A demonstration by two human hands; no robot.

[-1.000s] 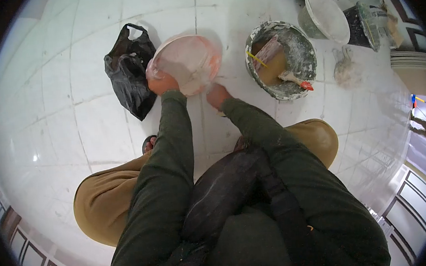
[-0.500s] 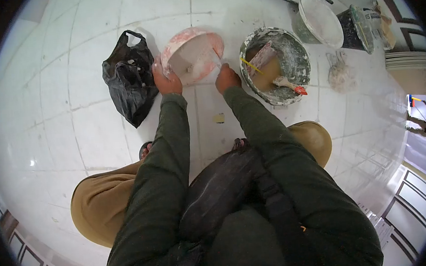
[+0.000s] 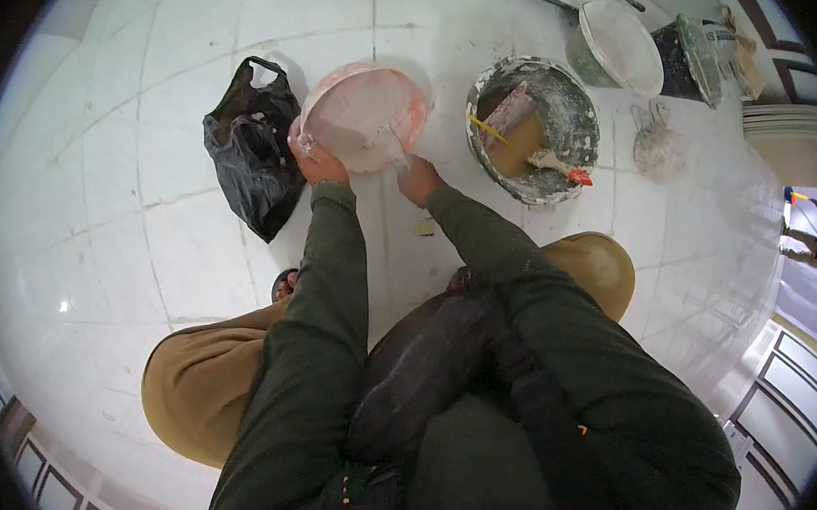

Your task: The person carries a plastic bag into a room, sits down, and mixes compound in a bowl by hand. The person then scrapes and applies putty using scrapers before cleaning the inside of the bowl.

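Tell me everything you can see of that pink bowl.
The pink bowl is round and wide, seemingly plastic, its inside smeared with whitish material. It appears tilted, mouth facing the viewer, between the black bag and the dark bucket; whether it touches the floor is unclear. The left hand grips its near left rim. The right hand holds a blurred tool reaching into it.
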